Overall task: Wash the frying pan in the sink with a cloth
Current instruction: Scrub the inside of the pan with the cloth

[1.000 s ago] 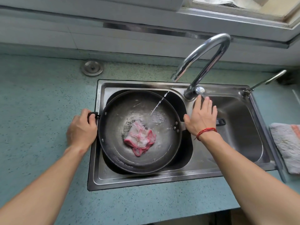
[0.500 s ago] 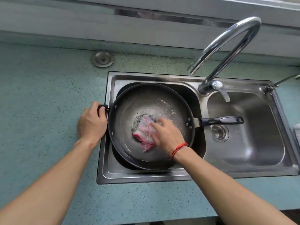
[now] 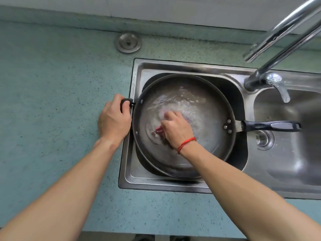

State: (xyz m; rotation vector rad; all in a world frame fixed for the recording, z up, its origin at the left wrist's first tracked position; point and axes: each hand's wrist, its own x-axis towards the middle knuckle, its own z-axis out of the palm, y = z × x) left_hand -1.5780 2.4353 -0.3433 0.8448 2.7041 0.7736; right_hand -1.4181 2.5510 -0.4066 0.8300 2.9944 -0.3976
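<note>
Scrubbing a frying pan (image 3: 205, 136) in the left bowl of a steel sink (image 3: 173, 186), both hands busy.

Far left on the speckled blue counter (image 3: 52, 84) there's a round metal sink plug (image 3: 128, 42). Left hand (image 3: 113, 119) has its fingers wrapped round the pan's little black helper handle (image 3: 125, 103) at the sink's left edge. Pan fills that bowl, wet inside. Right hand (image 3: 175, 129), red string bracelet (image 3: 186, 144) on the wrist, is down on a pink-red cloth (image 3: 159, 131) left of the pan's centre. The cloth's blurry and mostly covered, but the fingers look bunched round it. Long black handle (image 3: 271, 126) sticks out right over the other bowl, near the drain (image 3: 264, 138). Chrome tap (image 3: 278, 40) arches far right.
</note>
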